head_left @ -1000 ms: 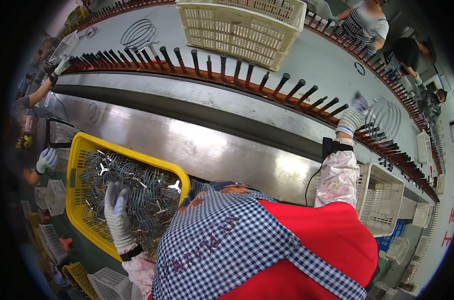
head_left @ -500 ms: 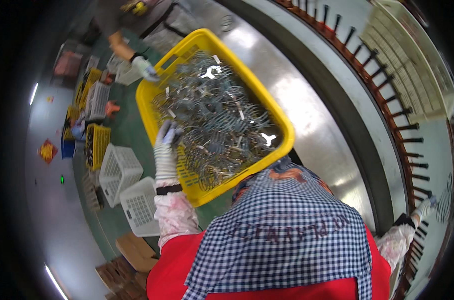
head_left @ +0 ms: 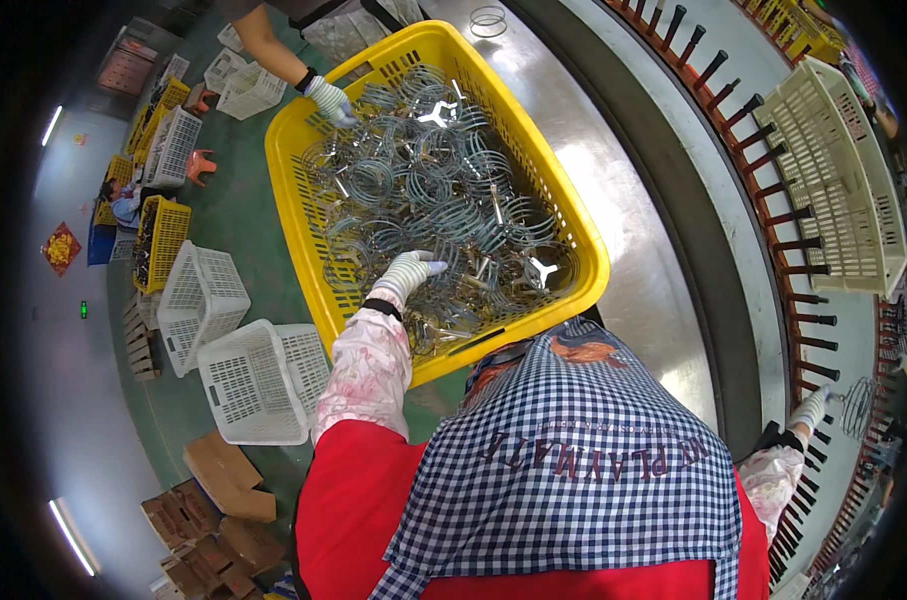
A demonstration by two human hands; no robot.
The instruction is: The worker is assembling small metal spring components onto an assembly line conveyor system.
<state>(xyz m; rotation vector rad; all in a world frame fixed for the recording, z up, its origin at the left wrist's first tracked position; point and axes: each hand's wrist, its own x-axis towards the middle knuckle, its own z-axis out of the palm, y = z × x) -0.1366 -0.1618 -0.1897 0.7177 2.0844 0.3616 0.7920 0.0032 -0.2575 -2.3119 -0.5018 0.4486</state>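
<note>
A big yellow plastic basket (head_left: 591,262) stands in front of me, heaped with grey wire coils (head_left: 453,215) and shiny metal parts. My left hand (head_left: 409,274), in a striped glove, is over the near left part of the heap. One finger stretches to the right, and I see nothing held in it; the other fingers are partly hidden. Far out at the lower right, my right hand (head_left: 809,410), also gloved, is beside a row of black handles (head_left: 811,243). A looped wire coil (head_left: 857,408) extends from its fingertips, which appear closed on it.
A co-worker's gloved hand (head_left: 330,102) touches the heap at the basket's far left. A metal table (head_left: 628,215) lies right of the basket. Cream crates (head_left: 835,190) stand beyond the handles. White crates (head_left: 258,385) and cardboard boxes (head_left: 228,478) are on the floor at left.
My left hand has moved from the basket's left rim inward over the coils. The co-worker's hand has reached into the heap. My view has shifted, and the coil stays at my right fingertips.
</note>
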